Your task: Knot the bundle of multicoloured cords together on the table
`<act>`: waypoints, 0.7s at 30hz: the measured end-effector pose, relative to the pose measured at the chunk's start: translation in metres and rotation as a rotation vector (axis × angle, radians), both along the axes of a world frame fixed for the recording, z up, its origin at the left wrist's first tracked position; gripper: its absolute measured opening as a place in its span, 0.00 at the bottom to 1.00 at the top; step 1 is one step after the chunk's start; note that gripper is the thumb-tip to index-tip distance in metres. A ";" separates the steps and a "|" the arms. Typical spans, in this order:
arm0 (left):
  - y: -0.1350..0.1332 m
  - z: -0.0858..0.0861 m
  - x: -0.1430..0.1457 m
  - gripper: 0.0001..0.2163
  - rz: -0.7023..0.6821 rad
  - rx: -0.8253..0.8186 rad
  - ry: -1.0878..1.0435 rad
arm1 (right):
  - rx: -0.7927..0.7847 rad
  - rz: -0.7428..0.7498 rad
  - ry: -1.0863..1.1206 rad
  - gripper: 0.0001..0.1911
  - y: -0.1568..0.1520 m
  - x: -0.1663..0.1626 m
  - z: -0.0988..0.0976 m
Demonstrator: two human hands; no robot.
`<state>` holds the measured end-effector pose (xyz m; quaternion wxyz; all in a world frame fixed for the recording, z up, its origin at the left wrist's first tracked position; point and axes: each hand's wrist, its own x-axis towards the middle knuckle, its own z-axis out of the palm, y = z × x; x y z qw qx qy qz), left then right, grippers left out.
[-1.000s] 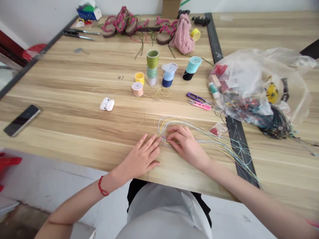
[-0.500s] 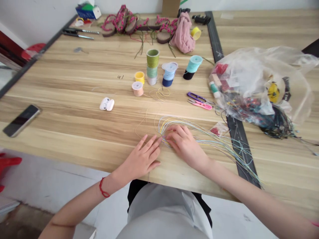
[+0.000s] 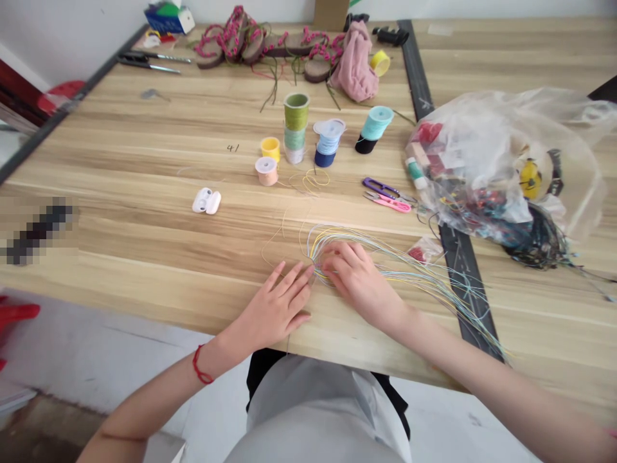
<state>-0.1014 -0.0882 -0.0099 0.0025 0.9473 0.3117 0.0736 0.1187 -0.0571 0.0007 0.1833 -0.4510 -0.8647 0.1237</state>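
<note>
A bundle of thin yellow, pale blue and grey cords [image 3: 424,276] fans out to the right from a gathered point near the table's front. My left hand [image 3: 277,302] lies flat beside that point, fingers stretched out, with its fingertips at the gathered end. Curled over the cords, my right hand [image 3: 359,280] has its thumb and fingers pinched together at the same end. What exactly sits in the pinch is small, but it appears to be cord. One loose thin thread [image 3: 264,247] loops across the wood left of the bundle.
Thread spools [image 3: 295,128] stand behind the hands. Purple snips [image 3: 380,188] and pink pliers [image 3: 393,202] lie to the right, near a stuffed clear plastic bag [image 3: 506,161]. A white earbud case [image 3: 206,201] is at left. A small bag of red beads [image 3: 424,249] lies by the cords.
Both hands stay almost in place, with the right fingers shifting only slightly at the cords. The view has moved a touch.
</note>
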 end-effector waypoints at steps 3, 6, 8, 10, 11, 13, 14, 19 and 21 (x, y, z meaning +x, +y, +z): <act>0.000 0.000 0.000 0.20 0.002 -0.004 0.001 | -0.021 -0.008 0.003 0.09 -0.002 0.001 0.000; 0.000 0.001 0.000 0.20 0.001 0.002 0.001 | -0.043 -0.030 -0.005 0.09 -0.004 0.002 -0.003; 0.000 0.001 0.000 0.19 0.000 0.004 0.002 | -0.054 -0.047 0.005 0.08 -0.006 0.003 -0.003; 0.000 0.001 0.000 0.19 0.001 0.006 -0.002 | -0.061 -0.058 0.022 0.08 -0.006 0.004 -0.003; 0.000 0.001 0.000 0.19 0.000 0.006 -0.005 | -0.064 -0.061 0.033 0.08 -0.006 0.005 -0.003; 0.000 0.001 0.000 0.19 -0.002 0.005 -0.010 | -0.061 -0.069 0.054 0.08 -0.006 0.005 -0.003; 0.000 0.001 0.000 0.19 -0.002 0.003 -0.011 | -0.052 -0.078 0.062 0.08 -0.006 0.005 -0.002; 0.000 0.000 0.000 0.19 0.002 -0.001 -0.008 | 0.042 -0.142 0.009 0.09 -0.003 0.006 -0.002; -0.001 0.000 0.000 0.19 0.004 0.001 -0.008 | 0.068 -0.137 -0.013 0.09 -0.002 0.006 -0.002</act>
